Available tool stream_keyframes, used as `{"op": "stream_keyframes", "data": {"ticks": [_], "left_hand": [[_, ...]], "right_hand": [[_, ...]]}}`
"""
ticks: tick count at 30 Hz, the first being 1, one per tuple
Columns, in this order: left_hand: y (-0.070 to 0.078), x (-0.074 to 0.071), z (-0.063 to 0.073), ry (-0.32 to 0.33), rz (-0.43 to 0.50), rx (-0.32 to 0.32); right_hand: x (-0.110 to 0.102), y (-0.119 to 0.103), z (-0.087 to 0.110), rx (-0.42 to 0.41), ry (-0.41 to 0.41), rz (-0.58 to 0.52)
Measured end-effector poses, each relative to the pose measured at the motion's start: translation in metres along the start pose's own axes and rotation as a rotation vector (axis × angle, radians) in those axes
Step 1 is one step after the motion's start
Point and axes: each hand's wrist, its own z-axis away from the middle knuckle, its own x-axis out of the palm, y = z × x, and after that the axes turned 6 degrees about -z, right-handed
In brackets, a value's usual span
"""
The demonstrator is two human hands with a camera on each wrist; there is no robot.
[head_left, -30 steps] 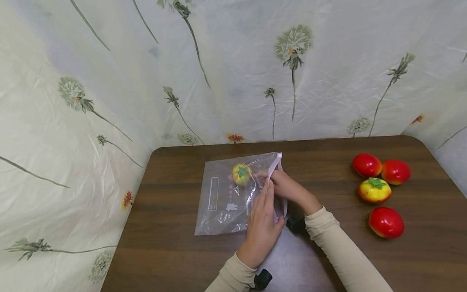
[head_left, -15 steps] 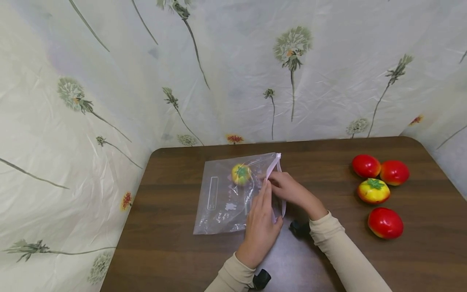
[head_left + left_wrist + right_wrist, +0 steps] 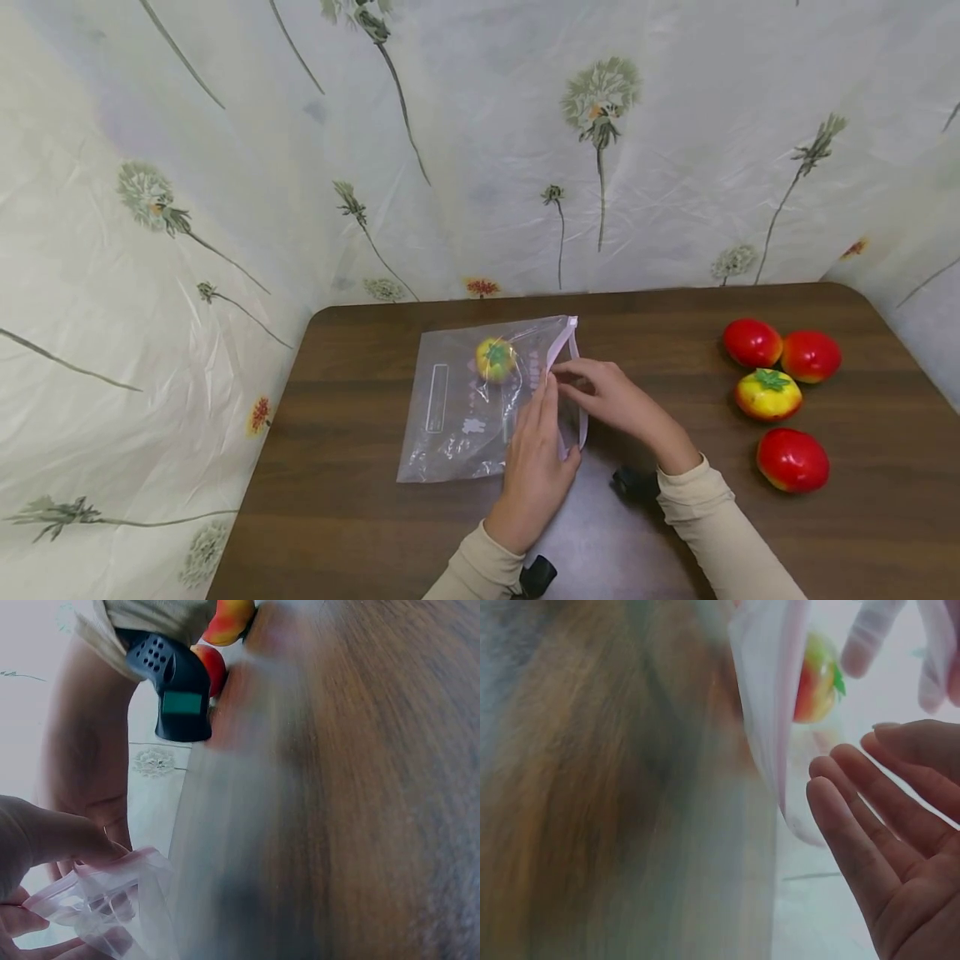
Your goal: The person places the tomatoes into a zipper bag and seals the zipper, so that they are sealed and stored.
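A clear zip bag [image 3: 457,457] with a pink zip edge lies on the table, its mouth facing right and held apart. Inside it rests one yellow-and-red toy fruit [image 3: 495,358] with a green leaf cap. My left hand [image 3: 531,471] holds the bag at its mouth, fingers extended over the top layer and thumb at the zip edge. My right hand [image 3: 626,404] is at the mouth, its fingertips near the zip edge. Nothing shows between its loosely bent fingers [image 3: 855,840] in the right wrist view.
On the table's right side lie a red toy fruit [image 3: 752,342], another red one [image 3: 812,356], a yellow one with a leaf cap [image 3: 768,395] and a nearer red one [image 3: 792,460]. Behind the brown table [image 3: 360,500] hangs a flower-patterned sheet [image 3: 480,183].
My right hand has drawn back to the right out of the bag, leaving the toy fruit inside. The left hand and the bag have stayed nearly in place.
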Motion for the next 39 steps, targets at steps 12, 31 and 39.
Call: {"op": "stream_keyframes", "data": {"ticks": [12, 31, 39], "left_hand": [[-0.003, -0.001, 0.0, -0.003, 0.008, -0.003], [-0.003, -0.001, -0.001, 0.0, 0.013, -0.009], [-0.004, -0.001, 0.0, 0.004, 0.016, -0.007]], "right_hand": [[-0.014, -0.009, 0.023, 0.008, 0.06, -0.021], [-0.039, -0.011, 0.059, 0.079, 0.119, 0.102], [-0.055, -0.01, 0.082, 0.121, 0.164, 0.216]]}}
